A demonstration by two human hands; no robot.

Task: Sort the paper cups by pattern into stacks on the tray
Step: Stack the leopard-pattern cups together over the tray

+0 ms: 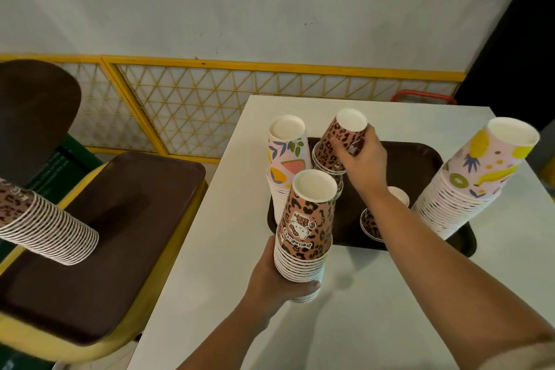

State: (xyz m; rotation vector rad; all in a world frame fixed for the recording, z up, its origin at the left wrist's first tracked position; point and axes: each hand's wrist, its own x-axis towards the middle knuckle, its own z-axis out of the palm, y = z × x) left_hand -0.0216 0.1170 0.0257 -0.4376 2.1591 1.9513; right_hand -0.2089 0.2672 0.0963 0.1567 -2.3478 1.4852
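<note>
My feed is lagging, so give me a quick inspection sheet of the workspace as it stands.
Surface: white table bearing a brown tray.
Job's things: fruit-print stack and tall fruit-print stack on the tray; short leopard stack behind the right forearm.
Clutter: nothing seen.
Grips: left hand holds a leopard stack; right hand grips a tilted leopard stack.
Cables: nothing seen.
Surroundings: spare brown trays, another leopard stack, yellow lattice panel.

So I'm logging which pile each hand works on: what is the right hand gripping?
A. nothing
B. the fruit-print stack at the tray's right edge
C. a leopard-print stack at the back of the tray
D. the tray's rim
C: the right hand curls round the tilted leopard-print stack at the back of the tray.
</note>
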